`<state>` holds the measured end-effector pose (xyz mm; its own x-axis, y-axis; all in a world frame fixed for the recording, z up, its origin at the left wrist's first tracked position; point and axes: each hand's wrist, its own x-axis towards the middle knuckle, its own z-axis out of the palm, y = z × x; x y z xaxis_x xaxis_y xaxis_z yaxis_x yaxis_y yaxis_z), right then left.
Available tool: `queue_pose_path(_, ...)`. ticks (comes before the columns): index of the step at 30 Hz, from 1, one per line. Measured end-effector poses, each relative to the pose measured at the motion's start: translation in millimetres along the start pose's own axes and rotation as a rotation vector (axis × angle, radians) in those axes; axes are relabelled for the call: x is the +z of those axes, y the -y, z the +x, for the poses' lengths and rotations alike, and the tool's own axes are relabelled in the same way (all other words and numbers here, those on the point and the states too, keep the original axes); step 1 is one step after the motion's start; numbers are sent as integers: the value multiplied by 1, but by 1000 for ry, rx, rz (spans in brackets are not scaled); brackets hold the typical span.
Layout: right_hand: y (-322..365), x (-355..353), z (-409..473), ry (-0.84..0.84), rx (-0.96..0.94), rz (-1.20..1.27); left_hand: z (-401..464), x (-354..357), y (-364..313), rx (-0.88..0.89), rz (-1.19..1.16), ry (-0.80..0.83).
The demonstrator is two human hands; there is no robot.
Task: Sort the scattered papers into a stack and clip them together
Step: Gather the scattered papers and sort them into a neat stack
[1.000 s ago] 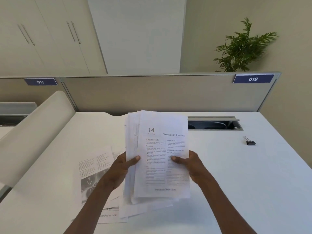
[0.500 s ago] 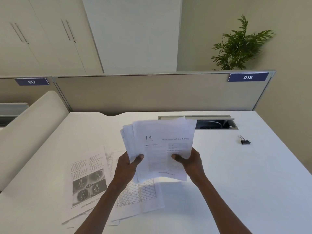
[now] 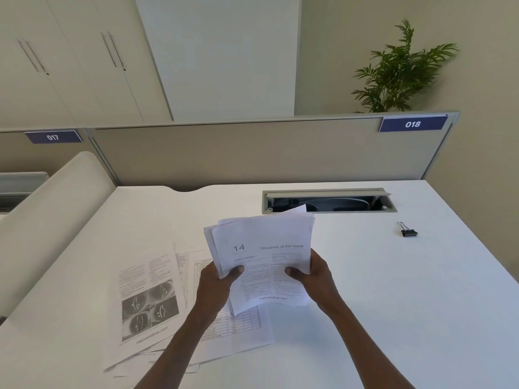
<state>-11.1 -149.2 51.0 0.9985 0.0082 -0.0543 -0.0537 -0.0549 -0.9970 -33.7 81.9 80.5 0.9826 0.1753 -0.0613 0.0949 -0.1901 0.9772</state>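
Observation:
I hold a bundle of printed sheets up above the white desk; its top page reads "14 Diseases of the Uvea". My left hand grips the bundle's left edge, thumb on the front. My right hand grips its right edge the same way. The sheets are unevenly aligned at the top. More loose papers lie spread on the desk to the lower left, one with eye photographs, another with a table. A black binder clip lies alone on the desk to the right, away from both hands.
An open cable tray slot is set in the desk behind the bundle. A beige partition with labels 017 and 018 closes the far side. A curved white divider runs along the left. A potted plant stands beyond the partition.
The bundle has dropped lower and tilted back flatter, away from me. The view has shifted, and more of the papers on the desk now show at the lower left.

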Motion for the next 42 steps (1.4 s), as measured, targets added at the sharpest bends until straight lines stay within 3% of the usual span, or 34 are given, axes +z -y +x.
queue_pose_path(6,7,7,-3,-27,-29,-160,5,-5,2,-36,-68,-9)
queue_pose_path(12,33,18,-3,21,-108,-278,26,-39,-10,-43,-303,-59)
queue_pose_path(22,51,62,-4,50,-79,-80,39,-96,-17,-110,-491,181)
queue_pose_path(26,50,89,-2,73,-7,-83,42,-113,-8,-130,-451,139)
queue_pose_path(28,43,103,0,-6,75,-61,46,-124,-4,-132,-425,127)
queue_pose_path(30,26,115,4,-197,169,-106,51,-136,1,-141,-426,109)
queue_pose_path(32,3,124,6,-335,262,-354,57,-150,6,-142,-435,77)
queue_pose_path(36,-37,145,-10,-151,376,-889,70,-178,11,-130,-442,29)
queue_pose_path(42,-53,204,-21,391,-38,-1273,86,-204,17,-117,-454,-15)
